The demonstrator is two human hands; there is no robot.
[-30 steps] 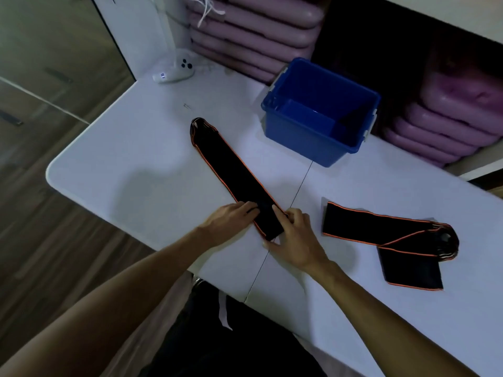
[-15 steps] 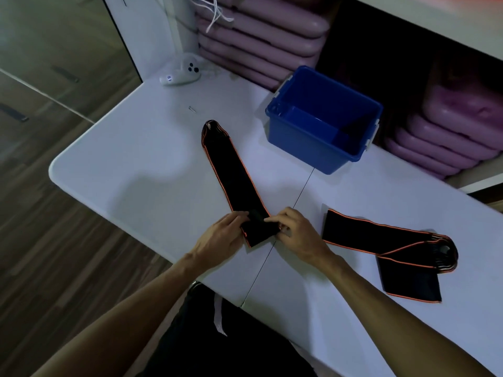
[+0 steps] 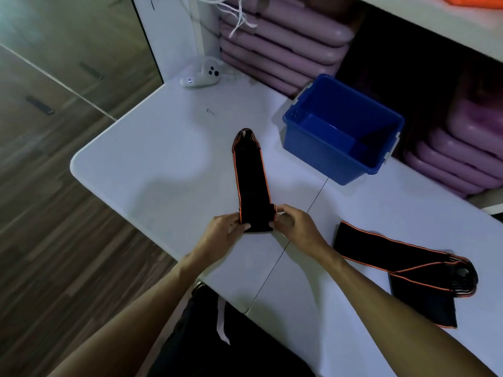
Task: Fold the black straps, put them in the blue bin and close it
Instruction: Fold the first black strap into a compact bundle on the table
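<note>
A long black strap with orange edges (image 3: 251, 180) lies on the white table (image 3: 152, 170), running away from me. Its near end is folded over, and both hands pinch that fold: my left hand (image 3: 220, 235) on its left side, my right hand (image 3: 295, 227) on its right. A second black strap (image 3: 408, 268) lies bent in a loose V at the right. The open blue bin (image 3: 326, 159) stands beyond the first strap, at the back right. Its inside looks bare and no lid is in view.
A white game controller (image 3: 202, 74) rests at the table's far corner, with a small screw (image 3: 210, 112) nearby. Stacked purple cushions (image 3: 285, 39) fill shelves behind the bin. The table's rounded edge drops to wooden floor at the left.
The strap has swung from a diagonal to pointing straight away from me. Its near end has been turned over into a fold, held between both hands.
</note>
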